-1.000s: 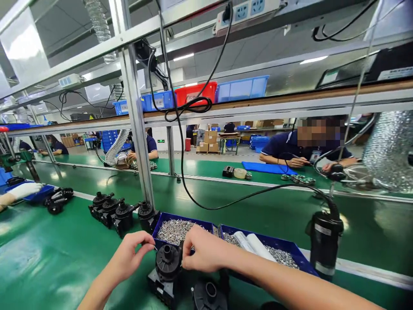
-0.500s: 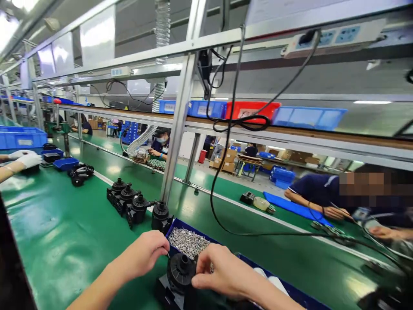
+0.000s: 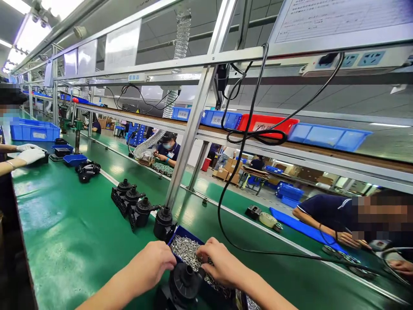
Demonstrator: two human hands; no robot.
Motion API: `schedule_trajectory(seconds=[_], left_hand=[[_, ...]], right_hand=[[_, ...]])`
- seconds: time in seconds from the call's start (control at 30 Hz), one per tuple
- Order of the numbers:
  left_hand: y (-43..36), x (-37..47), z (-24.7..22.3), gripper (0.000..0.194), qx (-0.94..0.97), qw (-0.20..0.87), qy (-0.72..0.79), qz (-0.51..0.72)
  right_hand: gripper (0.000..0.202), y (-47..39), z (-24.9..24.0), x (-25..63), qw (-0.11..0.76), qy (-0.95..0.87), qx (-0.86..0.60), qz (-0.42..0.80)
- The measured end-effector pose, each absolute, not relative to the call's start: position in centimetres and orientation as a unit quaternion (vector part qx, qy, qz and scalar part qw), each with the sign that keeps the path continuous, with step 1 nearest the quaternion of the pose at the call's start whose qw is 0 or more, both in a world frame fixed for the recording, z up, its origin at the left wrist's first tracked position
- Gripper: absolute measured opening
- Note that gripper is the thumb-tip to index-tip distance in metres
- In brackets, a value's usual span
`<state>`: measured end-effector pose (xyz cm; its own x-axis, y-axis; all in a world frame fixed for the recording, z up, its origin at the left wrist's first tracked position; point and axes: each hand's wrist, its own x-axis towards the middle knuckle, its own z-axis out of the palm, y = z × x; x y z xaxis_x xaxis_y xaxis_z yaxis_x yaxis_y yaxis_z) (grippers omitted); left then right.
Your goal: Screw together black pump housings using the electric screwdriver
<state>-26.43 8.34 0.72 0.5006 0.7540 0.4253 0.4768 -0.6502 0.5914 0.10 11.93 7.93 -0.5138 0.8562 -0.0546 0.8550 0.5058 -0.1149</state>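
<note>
A black pump [image 3: 185, 282] with a round ribbed top and short spout stands directly before me. My left hand [image 3: 156, 263] is closed beside its upper left, fingertips pressed together; whatever they pinch is hidden. Behind the pump, a dark blue bin [image 3: 176, 234] holds many silvery screws [image 3: 185, 249]. Over the screws, to the pump's right, my right hand [image 3: 219, 262] has its fingers curled down and thumb drawn in. Its fingertips are partly lost among the screws, so any held piece cannot be made out.
More black pumps [image 3: 140, 213] stand in a row at the left on the green bench [image 3: 80, 228]. A black cable [image 3: 222, 202] hangs down and runs right. A metal post [image 3: 183, 159] rises behind. Gloved co-worker hands [image 3: 30, 154] are at far left; another person [image 3: 335, 215] works opposite.
My right hand has moved from the pump's right side up to the screws. My left hand stays by the pump, its fingers more curled in. The whole view has shifted slightly.
</note>
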Motion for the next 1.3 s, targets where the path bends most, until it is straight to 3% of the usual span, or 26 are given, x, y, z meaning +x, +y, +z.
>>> schedule_trajectory(seconds=[0.17, 0.3, 0.5, 0.6, 0.8, 0.9, 1.07, 1.3], left_hand=[[9.0, -27.2, 0.8, 0.010, 0.667, 0.414, 0.460, 0.415], [9.8, -27.9, 0.5, 0.019, 0.636, 0.453, 0.459, 0.424], [8.8, -28.3, 1.6, 0.036, 0.689, 0.419, 0.430, 0.405], [8.4, -28.7, 2.5, 0.038, 0.722, 0.382, 0.432, 0.383], [8.2, -29.8, 3.6, 0.038, 0.718, 0.413, 0.396, 0.397], [7.8, -29.9, 3.5, 0.034, 0.759, 0.394, 0.323, 0.406], [7.6, -29.0, 2.8, 0.006, 0.816, 0.366, 0.210, 0.395], [7.8, -28.0, 2.4, 0.007, 0.856, 0.278, 0.191, 0.393]], right_hand=[[0.021, 12.3, 7.7, -0.1, -0.011, -0.856, -0.511, 0.080], [0.019, 12.2, 7.7, -0.1, -0.014, -0.863, -0.499, 0.083], [0.017, 12.2, 7.6, -0.1, 0.000, -0.873, -0.482, 0.071], [0.017, 12.1, 7.5, 0.1, -0.001, -0.880, -0.470, 0.067], [0.023, 12.3, 7.2, 0.4, 0.007, -0.893, -0.445, 0.075], [0.022, 12.2, 7.2, 0.6, 0.036, -0.891, -0.445, 0.079], [0.020, 11.5, 8.0, 0.5, 0.126, -0.865, -0.464, 0.143], [0.012, 9.9, 8.3, 0.0, 0.203, -0.807, -0.498, 0.244]])
